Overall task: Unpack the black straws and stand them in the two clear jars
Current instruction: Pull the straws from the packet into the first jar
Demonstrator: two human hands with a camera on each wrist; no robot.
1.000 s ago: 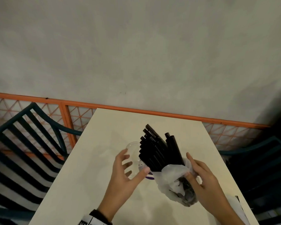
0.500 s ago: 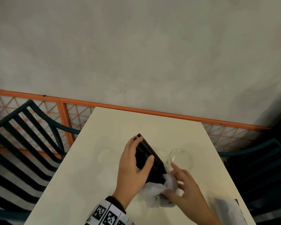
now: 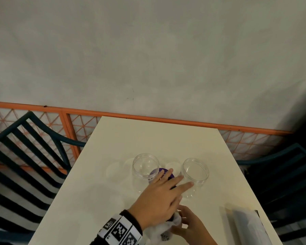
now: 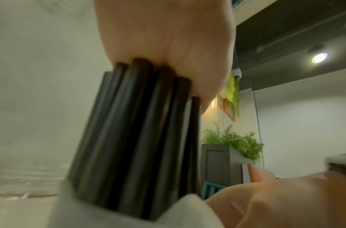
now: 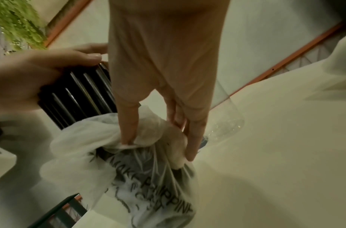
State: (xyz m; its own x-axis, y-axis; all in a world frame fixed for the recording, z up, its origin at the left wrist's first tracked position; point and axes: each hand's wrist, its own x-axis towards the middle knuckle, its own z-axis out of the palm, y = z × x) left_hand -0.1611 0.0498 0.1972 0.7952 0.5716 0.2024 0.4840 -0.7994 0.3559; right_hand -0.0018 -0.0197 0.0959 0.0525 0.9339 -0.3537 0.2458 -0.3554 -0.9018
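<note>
The plastic bag (image 5: 148, 177) carries dark print; I can make out letters like "HILIPPIN", the rest too crumpled to read. A band of black-and-white square codes (image 3: 119, 230) wraps my left wrist.

My left hand (image 3: 159, 197) lies over the bundle of black straws (image 5: 78, 95), thumb and fingers wrapped round their free ends; in the head view the index finger stretches out toward the right jar (image 3: 195, 174). My right hand (image 5: 168, 77) is just nearer me than the bag's mouth, thumb and fingertips (image 5: 127, 135) pinching the bunched white plastic, palm turned down toward the table (image 3: 148, 135).

The straws run from my left palm down into the bag, their lower ends inside it, the whole bundle on the near side of the jars. Both clear jars stand upright; the left jar (image 3: 145, 167) is beside the right one, with a purple lid (image 3: 162, 171) lying between them, partly hidden by my left fingers. A clear packet (image 3: 245, 225) lies on the table to the right of the bag. Dark slatted chairs (image 3: 25, 156) flank the table, and an orange lattice rail (image 3: 67, 131) runs behind it.
</note>
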